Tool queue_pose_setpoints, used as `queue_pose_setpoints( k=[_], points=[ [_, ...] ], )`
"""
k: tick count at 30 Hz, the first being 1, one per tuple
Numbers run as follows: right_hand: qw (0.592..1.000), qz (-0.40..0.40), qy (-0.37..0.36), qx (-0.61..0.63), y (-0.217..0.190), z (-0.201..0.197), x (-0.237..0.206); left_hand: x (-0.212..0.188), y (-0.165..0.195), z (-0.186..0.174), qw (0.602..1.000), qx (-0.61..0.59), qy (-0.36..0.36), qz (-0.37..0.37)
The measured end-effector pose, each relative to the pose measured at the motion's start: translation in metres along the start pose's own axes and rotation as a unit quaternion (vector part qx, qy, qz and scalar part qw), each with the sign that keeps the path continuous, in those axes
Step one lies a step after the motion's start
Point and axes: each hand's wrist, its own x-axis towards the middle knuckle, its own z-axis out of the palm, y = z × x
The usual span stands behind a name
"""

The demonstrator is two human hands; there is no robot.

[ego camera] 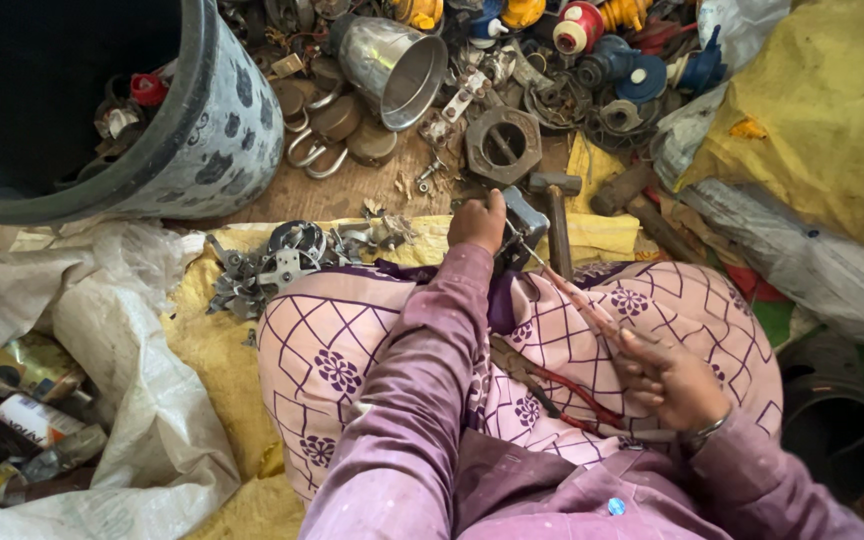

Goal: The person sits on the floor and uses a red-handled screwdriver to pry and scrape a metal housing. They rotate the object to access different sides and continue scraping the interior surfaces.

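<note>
My left hand (477,220) reaches forward past my knees and grips a small grey metal part (526,222) at the edge of the yellow cloth. My right hand (667,378) rests on my lap and holds a screwdriver (577,300) by its pinkish handle. Its thin shaft points up-left and its tip meets the grey part. Red-handled pliers (574,393) lie on the patterned cloth over my lap, just left of the right hand. Both arms wear purple sleeves.
A hammer (556,205) lies just beyond the grey part. Scrap metal pieces (277,262) sit left of my knee. Padlocks (337,135), a hexagonal fitting (502,146) and a shiny metal cup (394,66) lie ahead. A large dark bucket (207,140) stands far left, a yellow sack (817,110) right.
</note>
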Motion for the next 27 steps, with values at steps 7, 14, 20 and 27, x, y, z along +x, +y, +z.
queue_pose_setpoints(
  k=[7,14,20,27],
  points=[
    [0.683,-0.424,0.119,-0.582,-0.012,0.033,-0.022,-0.007,0.006,-0.002,0.999,0.023,0.035,0.031],
    [0.634,-0.467,0.149,-0.598,0.001,0.084,-0.018,-0.026,0.024,-0.003,0.995,0.048,-0.069,0.055],
    [0.863,-0.346,0.113,-0.349,0.012,0.046,-0.018,0.016,-0.014,-0.022,0.991,-0.121,0.009,-0.061],
    [0.967,-0.204,0.054,-0.145,0.009,0.031,-0.009,0.014,-0.014,-0.017,0.991,-0.119,0.045,-0.046]
  ],
)
